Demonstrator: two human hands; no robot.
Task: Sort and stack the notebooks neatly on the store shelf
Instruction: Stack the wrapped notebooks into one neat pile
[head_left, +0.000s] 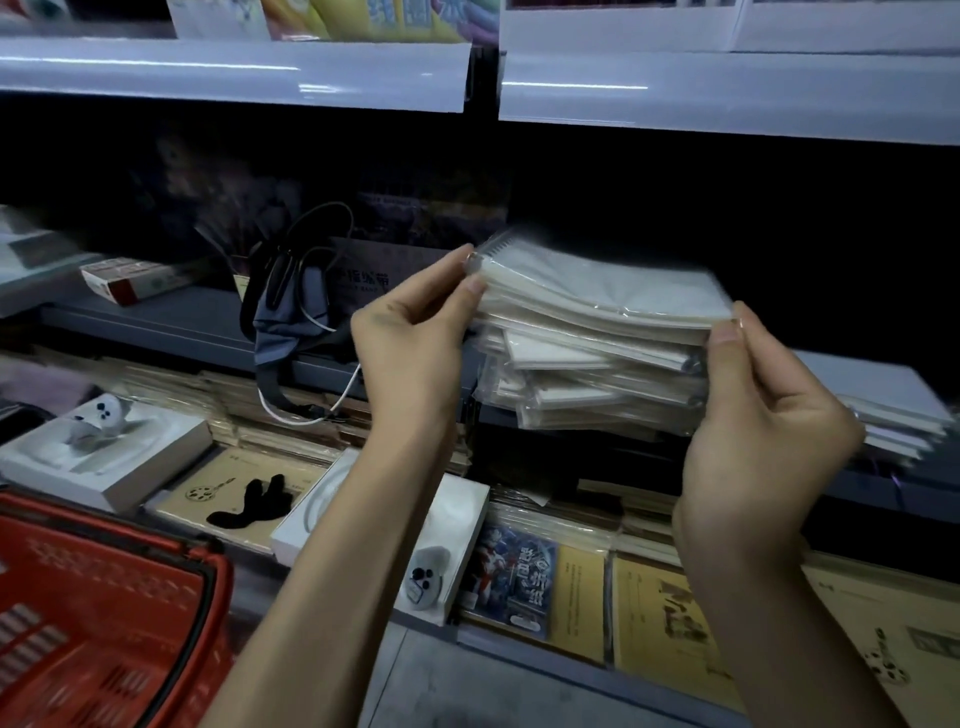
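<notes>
White plastic-wrapped spiral notebooks (597, 332) are lying in an uneven stack on the shelf (156, 319), top ones tilting.

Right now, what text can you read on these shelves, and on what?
"手指绷带", likely, blurred: grey box on the middle shelf.
Blue card pack: stylised characters, unreadable.
Kraft notebooks: print too small.
Top-shelf packs: blurred, unreadable.
Wrapped notebook, pinched by left hand and right hand: no text shows.
</notes>
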